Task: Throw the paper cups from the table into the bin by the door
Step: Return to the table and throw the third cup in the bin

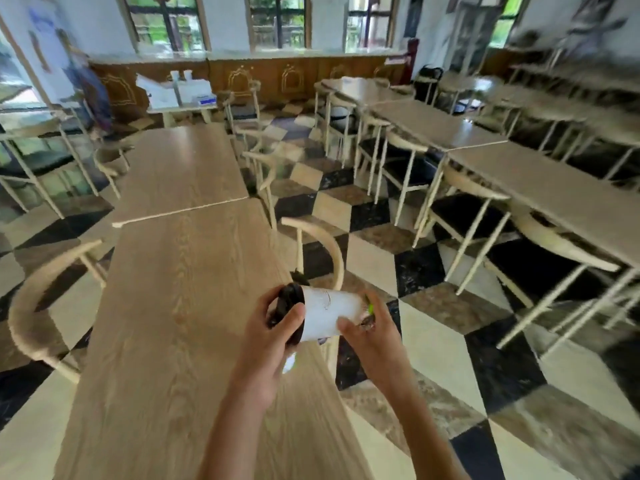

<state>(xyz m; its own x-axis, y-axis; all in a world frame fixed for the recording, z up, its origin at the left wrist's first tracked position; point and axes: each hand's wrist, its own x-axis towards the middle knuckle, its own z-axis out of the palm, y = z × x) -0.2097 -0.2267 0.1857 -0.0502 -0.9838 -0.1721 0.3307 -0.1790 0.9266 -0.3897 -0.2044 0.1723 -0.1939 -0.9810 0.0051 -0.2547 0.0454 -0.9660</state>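
A white paper cup (329, 313) with a black lid lies sideways in the air above the right edge of the long wooden table (180, 299). My left hand (273, 334) grips its black-lidded end. My right hand (370, 334) holds the other end, where something green and dark shows between my fingers. A second pale cup shape peeks out below my left hand, partly hidden. No bin or door is in view.
A curved-back chair (322, 251) stands at the table's right edge just beyond my hands, another chair (41, 306) on its left. Rows of tables and chairs (485, 161) fill the right side. A checkered floor aisle (415, 306) runs between. A blurred person (86, 84) stands far left.
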